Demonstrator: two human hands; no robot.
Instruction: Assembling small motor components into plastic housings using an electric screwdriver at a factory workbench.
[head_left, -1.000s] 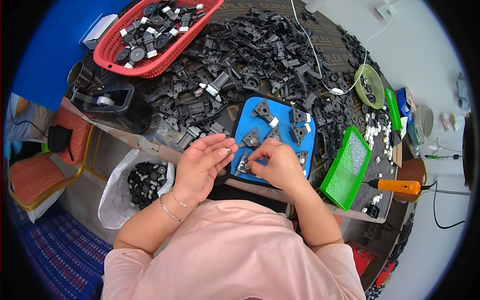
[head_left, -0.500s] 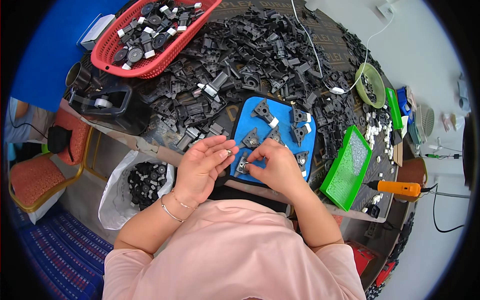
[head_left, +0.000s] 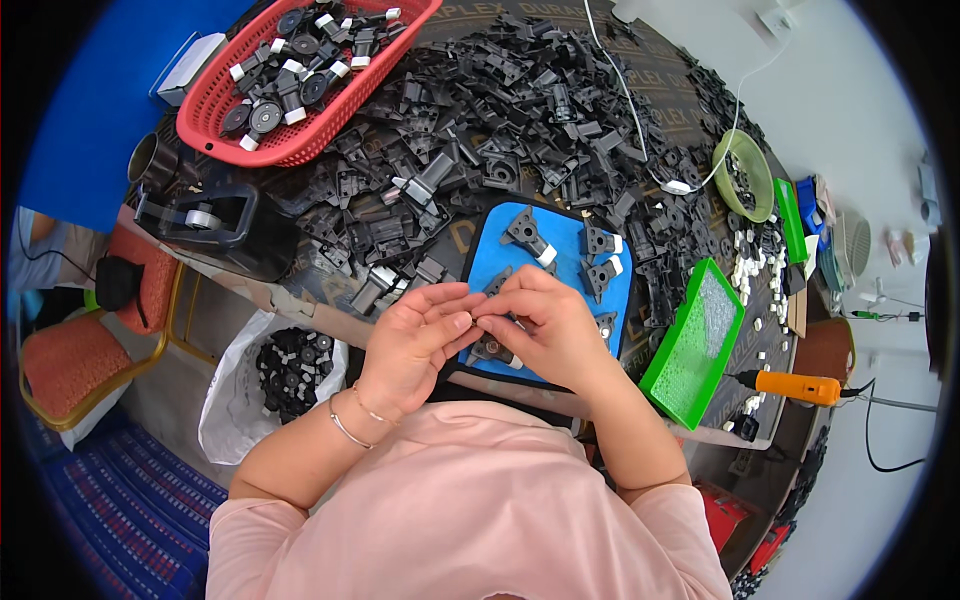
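My left hand is palm up over the near left edge of a blue mat with a dark border. Its thumb presses against the fingers on small metal pieces, now mostly hidden. Fingertips of my right hand meet those of the left in a pinch; what they hold is too small to make out. On the mat lie several black three-armed plastic parts, among them one with a white end and another at the right. A black part sits below my hands, partly covered by them.
A large heap of black plastic parts spreads behind the mat. Around it stand a red basket of wheeled parts, a tape dispenser, a green tray of tiny pieces, a yellow-green bowl and an orange-handled tool.
My right hand has lifted from the black part at the mat's near left and moved up and left to my left fingertips. The left hand has shifted slightly right.
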